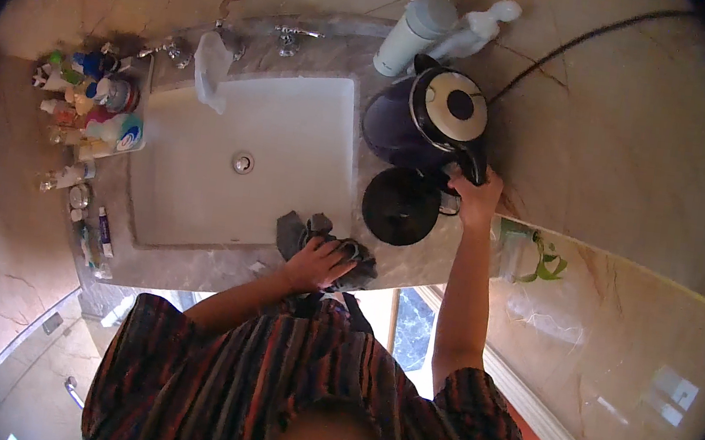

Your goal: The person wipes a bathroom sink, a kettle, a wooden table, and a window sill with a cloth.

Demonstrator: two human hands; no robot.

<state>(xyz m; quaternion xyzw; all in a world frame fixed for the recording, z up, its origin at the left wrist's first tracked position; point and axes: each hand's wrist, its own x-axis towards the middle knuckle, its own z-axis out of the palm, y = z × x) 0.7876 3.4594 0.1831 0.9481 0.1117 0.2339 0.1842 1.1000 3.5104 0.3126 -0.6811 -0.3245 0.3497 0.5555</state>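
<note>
My left hand (319,267) holds a crumpled grey cloth (357,261) against the front right edge of the white sink (196,201). Part of the cloth hangs over the basin rim. On the counter right of the sink, my right hand (482,199) is around the black handle of an electric kettle (397,123) with a dark body and a cream lid. Part of the handle is hidden by the fingers. Just in front of the kettle is a black round vessel or lid (400,206), with a small handle on its right near my right wrist.
Behind the kettle stand a pale tumbler (408,39) and a white pump bottle (474,34). A faucet (211,67) reaches over the basin. Several toiletries (99,103) crowd the left counter, with a tube (105,232) in front. A black cable (586,37) crosses the right wall.
</note>
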